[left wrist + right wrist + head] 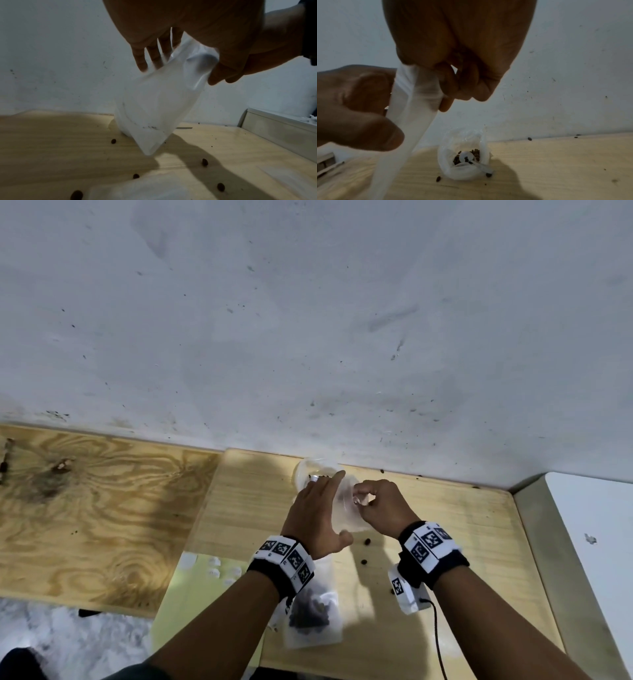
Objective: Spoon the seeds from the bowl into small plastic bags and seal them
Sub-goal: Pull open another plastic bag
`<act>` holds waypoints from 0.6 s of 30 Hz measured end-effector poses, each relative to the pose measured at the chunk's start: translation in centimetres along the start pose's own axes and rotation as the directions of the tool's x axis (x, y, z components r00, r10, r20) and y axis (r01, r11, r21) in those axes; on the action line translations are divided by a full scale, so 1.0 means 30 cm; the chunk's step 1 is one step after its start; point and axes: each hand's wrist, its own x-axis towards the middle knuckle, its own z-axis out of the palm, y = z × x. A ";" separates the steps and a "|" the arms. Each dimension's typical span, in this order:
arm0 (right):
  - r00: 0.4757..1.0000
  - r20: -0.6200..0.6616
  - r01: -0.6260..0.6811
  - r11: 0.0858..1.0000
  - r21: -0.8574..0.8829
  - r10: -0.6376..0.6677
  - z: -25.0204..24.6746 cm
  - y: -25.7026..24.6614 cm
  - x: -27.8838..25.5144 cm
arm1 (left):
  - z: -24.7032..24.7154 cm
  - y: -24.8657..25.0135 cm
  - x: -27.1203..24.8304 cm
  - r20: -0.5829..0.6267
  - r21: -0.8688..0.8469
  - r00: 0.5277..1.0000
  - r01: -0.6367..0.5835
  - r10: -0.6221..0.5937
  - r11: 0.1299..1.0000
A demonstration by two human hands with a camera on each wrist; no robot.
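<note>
A small clear plastic bag [349, 510] hangs empty above the light wooden table [462, 525]. My right hand [363, 498] pinches the bag's top edge with curled fingers [223, 77]. My left hand [325, 498] lies against the bag's left side with straight fingers [142, 60], and its thumb [373, 128] is near the bag [412, 101]. Behind them, by the wall, a translucent bowl [462, 174] holds dark seeds [475, 150] and a white spoon [464, 157]. The bag [159, 101] looks cloudy and its bottom corner points down.
A filled bag of seeds [313, 611] lies on the table under my left wrist. Loose seeds [367, 541] are scattered near my hands. A plywood board [85, 508] lies to the left, a white surface [589, 525] to the right. The stained wall [308, 320] stands close behind.
</note>
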 end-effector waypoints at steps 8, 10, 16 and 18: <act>0.982 0.085 -0.166 0.985 -0.049 0.169 0.012 -0.002 -0.011 | 0.033 -0.048 -0.030 0.016 -0.117 0.998 -0.053 0.056 0.992; 0.982 0.102 -0.159 0.987 0.006 0.158 0.009 0.002 -0.009 | 0.031 -0.064 -0.029 0.024 -0.132 1.000 -0.017 0.021 0.991; 0.969 0.145 -0.221 0.965 0.143 0.201 0.027 0.042 0.019 | 0.012 -0.100 -0.014 0.070 -0.146 0.995 0.078 -0.068 0.986; 0.963 0.141 -0.257 0.943 0.212 0.231 0.043 0.047 0.030 | 0.009 -0.120 -0.010 0.074 -0.205 0.988 0.150 -0.137 0.967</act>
